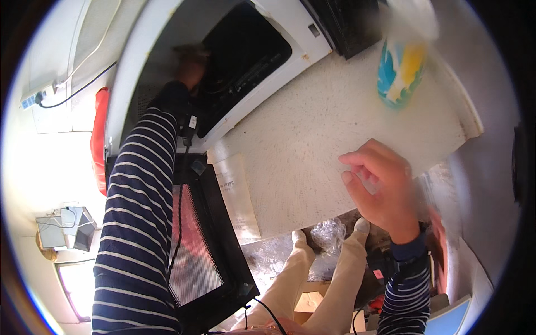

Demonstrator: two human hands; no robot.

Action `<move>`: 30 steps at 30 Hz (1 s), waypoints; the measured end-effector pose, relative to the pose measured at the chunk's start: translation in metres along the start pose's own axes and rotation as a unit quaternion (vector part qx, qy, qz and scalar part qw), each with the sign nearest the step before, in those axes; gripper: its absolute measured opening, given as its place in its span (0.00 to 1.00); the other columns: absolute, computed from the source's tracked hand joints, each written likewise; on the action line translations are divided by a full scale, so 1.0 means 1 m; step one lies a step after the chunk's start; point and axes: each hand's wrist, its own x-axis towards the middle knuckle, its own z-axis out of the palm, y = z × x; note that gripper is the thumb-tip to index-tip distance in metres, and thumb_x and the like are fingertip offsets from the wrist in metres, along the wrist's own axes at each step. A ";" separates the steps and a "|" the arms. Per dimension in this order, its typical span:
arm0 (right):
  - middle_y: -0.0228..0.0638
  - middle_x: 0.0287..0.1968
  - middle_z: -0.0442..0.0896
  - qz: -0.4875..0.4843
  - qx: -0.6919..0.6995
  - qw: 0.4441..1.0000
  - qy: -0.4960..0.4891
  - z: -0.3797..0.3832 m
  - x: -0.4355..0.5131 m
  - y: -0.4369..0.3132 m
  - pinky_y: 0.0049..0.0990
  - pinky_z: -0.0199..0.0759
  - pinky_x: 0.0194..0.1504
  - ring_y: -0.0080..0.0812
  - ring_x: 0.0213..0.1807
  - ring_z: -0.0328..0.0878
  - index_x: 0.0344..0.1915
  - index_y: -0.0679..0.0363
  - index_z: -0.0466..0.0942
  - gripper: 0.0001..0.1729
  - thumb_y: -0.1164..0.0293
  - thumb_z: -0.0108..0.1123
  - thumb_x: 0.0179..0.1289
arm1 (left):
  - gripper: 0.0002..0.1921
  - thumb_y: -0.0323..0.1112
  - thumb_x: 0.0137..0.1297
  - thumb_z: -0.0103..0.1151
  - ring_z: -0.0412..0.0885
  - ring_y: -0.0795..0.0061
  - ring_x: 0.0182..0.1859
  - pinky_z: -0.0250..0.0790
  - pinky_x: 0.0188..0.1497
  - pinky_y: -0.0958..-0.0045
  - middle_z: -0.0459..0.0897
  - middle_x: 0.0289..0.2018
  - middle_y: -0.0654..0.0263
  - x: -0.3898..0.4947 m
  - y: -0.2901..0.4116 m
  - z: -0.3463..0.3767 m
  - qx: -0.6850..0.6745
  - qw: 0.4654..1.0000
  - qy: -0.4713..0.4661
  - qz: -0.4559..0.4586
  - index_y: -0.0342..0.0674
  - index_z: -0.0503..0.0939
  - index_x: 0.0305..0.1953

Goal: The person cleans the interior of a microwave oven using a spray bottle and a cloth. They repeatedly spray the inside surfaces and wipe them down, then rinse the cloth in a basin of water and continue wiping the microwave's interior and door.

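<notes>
My left hand [192, 69] reaches into the shadowed cavity of a white microwave oven [276, 90] with rust spots on its frame. It is beside a flat black glass panel [247, 54] with small printed marks, which looks like an induction cooktop. Shadow and blur hide whether the fingers grip it. A black cable [181, 226] with a tagged connector [189, 130] hangs out past my sleeve. Over the pale speckled counter [293, 167], my right hand [381, 188] is bare, its fingers bent and thumb apart from them.
The oven's black door [230, 251] with a mesh window hangs open at lower left. Paper with print [236, 197] lies on the counter by it. A blue-yellow patterned bottle or pack [400, 75] stands at upper right. Crumpled clear plastic [328, 234] lies between my feet.
</notes>
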 end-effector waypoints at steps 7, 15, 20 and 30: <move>0.34 0.29 0.77 -0.031 0.044 0.998 0.038 0.003 -0.003 0.006 0.29 0.66 0.28 0.33 0.25 0.72 0.38 0.60 0.83 0.10 0.78 0.71 0.54 | 0.17 0.39 0.77 0.53 0.81 0.47 0.59 0.72 0.65 0.52 0.84 0.56 0.43 0.003 -0.038 0.003 0.177 0.978 0.009 0.106 0.34 0.82 0.57; 0.35 0.29 0.78 -0.018 0.037 0.999 0.018 -0.003 -0.003 0.002 0.31 0.67 0.29 0.35 0.26 0.74 0.37 0.59 0.83 0.07 0.76 0.71 0.57 | 0.21 0.45 0.75 0.58 0.81 0.52 0.63 0.70 0.69 0.57 0.83 0.61 0.50 -0.010 -0.054 -0.053 0.068 0.973 -0.153 -0.157 0.41 0.81 0.62; 0.35 0.29 0.78 -0.026 0.030 0.999 0.022 -0.001 -0.004 0.005 0.32 0.68 0.29 0.36 0.27 0.75 0.37 0.59 0.83 0.07 0.75 0.70 0.58 | 0.24 0.43 0.74 0.60 0.77 0.55 0.69 0.67 0.74 0.63 0.80 0.66 0.49 -0.004 -0.013 -0.066 0.390 0.887 0.087 -0.230 0.44 0.79 0.67; 0.37 0.32 0.79 -0.035 0.026 0.999 0.015 -0.003 -0.005 0.007 0.35 0.72 0.32 0.42 0.31 0.79 0.37 0.58 0.82 0.08 0.76 0.70 0.56 | 0.15 0.44 0.75 0.59 0.83 0.53 0.60 0.68 0.70 0.52 0.83 0.62 0.54 0.050 0.002 -0.068 0.412 0.886 0.134 -0.163 0.44 0.87 0.53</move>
